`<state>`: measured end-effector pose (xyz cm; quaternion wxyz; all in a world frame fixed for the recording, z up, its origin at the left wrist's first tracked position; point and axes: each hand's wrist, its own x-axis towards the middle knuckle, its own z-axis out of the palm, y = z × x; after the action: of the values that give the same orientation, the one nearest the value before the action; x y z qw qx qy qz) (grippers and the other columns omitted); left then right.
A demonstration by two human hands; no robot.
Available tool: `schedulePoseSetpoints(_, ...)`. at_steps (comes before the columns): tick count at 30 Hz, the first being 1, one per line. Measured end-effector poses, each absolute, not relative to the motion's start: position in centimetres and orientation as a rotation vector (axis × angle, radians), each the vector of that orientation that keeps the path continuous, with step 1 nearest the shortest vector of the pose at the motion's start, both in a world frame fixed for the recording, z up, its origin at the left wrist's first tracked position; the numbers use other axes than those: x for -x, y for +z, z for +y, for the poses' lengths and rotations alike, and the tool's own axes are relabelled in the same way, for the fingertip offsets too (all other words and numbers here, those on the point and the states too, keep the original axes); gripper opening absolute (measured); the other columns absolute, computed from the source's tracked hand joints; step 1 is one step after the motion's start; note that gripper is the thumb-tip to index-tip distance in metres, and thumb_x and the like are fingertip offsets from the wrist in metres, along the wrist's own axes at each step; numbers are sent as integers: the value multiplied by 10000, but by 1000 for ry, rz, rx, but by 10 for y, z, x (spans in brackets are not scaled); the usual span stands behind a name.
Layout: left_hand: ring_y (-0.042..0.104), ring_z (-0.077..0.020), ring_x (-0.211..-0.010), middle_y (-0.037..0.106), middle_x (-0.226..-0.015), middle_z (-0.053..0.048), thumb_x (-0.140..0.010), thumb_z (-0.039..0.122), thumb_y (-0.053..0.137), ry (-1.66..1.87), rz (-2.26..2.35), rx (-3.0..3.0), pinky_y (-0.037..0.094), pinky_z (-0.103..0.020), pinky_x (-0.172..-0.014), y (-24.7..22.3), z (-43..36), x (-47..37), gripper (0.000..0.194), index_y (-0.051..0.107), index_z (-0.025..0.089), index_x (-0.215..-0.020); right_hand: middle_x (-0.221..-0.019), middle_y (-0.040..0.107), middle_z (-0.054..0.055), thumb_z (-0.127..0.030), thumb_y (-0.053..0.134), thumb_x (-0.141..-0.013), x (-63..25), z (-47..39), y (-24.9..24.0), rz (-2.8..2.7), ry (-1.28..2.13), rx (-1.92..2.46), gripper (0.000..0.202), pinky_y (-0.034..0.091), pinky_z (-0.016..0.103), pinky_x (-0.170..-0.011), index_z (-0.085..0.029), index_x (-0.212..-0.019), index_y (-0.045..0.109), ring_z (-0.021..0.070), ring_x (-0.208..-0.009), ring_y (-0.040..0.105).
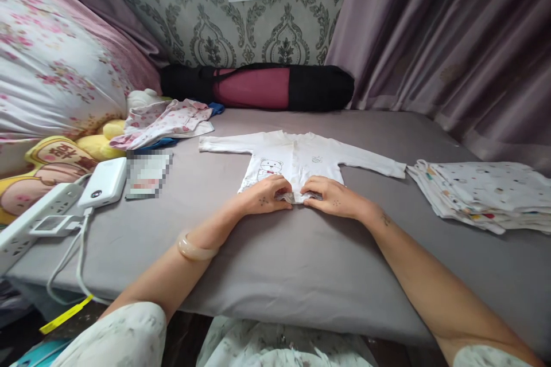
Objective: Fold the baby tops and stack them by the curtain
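A small white long-sleeved baby shirt (295, 161) lies spread on the grey bed sheet, its sleeves stretched out to both sides and its collar pointing away from me. A bear drawing is printed on its left half. My left hand (267, 195) pinches the bottom hem just left of the middle, thumb below and fingers above. My right hand (333, 196) grips the same hem a little to the right, with a short gap between the hands. The hem's outer corners are partly hidden behind my hands.
At the right lies a stack of folded patterned cloths (482, 192), close to the right cuff. On the left are a power strip (38, 221), a white power bank (103, 182) with cables, plush toys and a crumpled pink garment (166, 120). A long black-and-red bag (253, 87) lies along the wall.
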<state>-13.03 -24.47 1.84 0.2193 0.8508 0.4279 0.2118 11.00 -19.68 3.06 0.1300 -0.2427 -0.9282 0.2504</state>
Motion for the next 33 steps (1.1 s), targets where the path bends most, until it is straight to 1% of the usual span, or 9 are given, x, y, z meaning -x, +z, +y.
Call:
schedulePoseSetpoints(5, 556, -152, -767, 615, -820, -31, -918, 400, 567, 665, 1251, -2360, 426, -259, -703, 17, -245, 127, 228, 639, 184, -920, -755, 629, 15, -371, 495, -913, -104, -192, 19, -2324, 783, 1025, 310, 388, 259, -647, -182, -733, 661, 141, -686, 536)
schedulePoseSetpoints(9, 559, -149, -755, 606, -786, -36, -969, 383, 474, 704, 1316, -2366, 431, -261, -706, 16, -246, 124, 302, 649, 178, -832, -645, 559, -22, -482, 514, -868, -101, -187, 13, -2062, 991, 1143, 366, 347, 244, -565, -167, -753, 663, 122, -598, 474)
schedulePoseSetpoints(13, 567, -134, -749, 609, -865, -54, -967, 397, 480, 855, 1343, -2282, 456, -255, -721, 17, -248, 119, 342, 667, 171, -791, -661, 576, -18, -543, 552, -816, -98, -189, 20, -1947, 1075, 1123, 404, 378, 244, -580, -162, -774, 679, 124, -611, 488)
schedulePoseSetpoints(16, 571, -129, -730, 609, -848, -46, -959, 397, 500, 931, 1354, -2220, 466, -255, -730, 17, -249, 114, 329, 686, 176, -802, -696, 612, -7, -559, 566, -804, -96, -193, 27, -1903, 1106, 1116, 415, 411, 248, -608, -164, -793, 693, 135, -641, 523)
schedulePoseSetpoints(22, 607, -152, -789, 646, -901, -66, -955, 376, 495, 835, 1293, -2270, 471, -261, -743, 17, -253, 109, 310, 699, 179, -831, -766, 659, 13, -511, 549, -849, -95, -195, 24, -1994, 1086, 1054, 386, 440, 265, -657, -161, -841, 711, 154, -697, 568)
schedulePoseSetpoints(25, 607, -147, -731, 649, -780, -43, -944, 351, 496, 735, 1274, -2331, 458, -251, -697, 22, -258, 107, 312, 682, 182, -758, -804, 676, 23, -454, 529, -881, -94, -198, 21, -2121, 1034, 1021, 342, 435, 259, -663, -169, -857, 718, 155, -722, 581)
schedulePoseSetpoints(28, 531, -119, -572, 552, -577, 0, -936, 299, 470, 792, 1462, -2282, 417, -242, -597, 25, -260, 107, 361, 610, 179, -626, -849, 683, 33, -413, 515, -901, -92, -206, 25, -2273, 996, 938, 311, 437, 254, -687, -186, -833, 716, 155, -765, 590)
schedulePoseSetpoints(30, 517, -117, -567, 552, -589, 3, -942, 292, 451, 907, 1590, -2220, 415, -243, -585, 24, -259, 108, 346, 611, 180, -656, -786, 669, 20, -412, 533, -896, -93, -210, 32, -2400, 1052, 872, 304, 440, 246, -668, -193, -762, 696, 149, -732, 584)
schedulePoseSetpoints(33, 602, -160, -778, 662, -838, -49, -962, 334, 449, 1007, 1566, -2250, 483, -274, -710, 19, -254, 111, 282, 675, 188, -877, -709, 654, 10, -436, 558, -878, -104, -206, 48, -2388, 1197, 965, 309, 435, 222, -575, -191, -733, 675, 135, -648, 574)
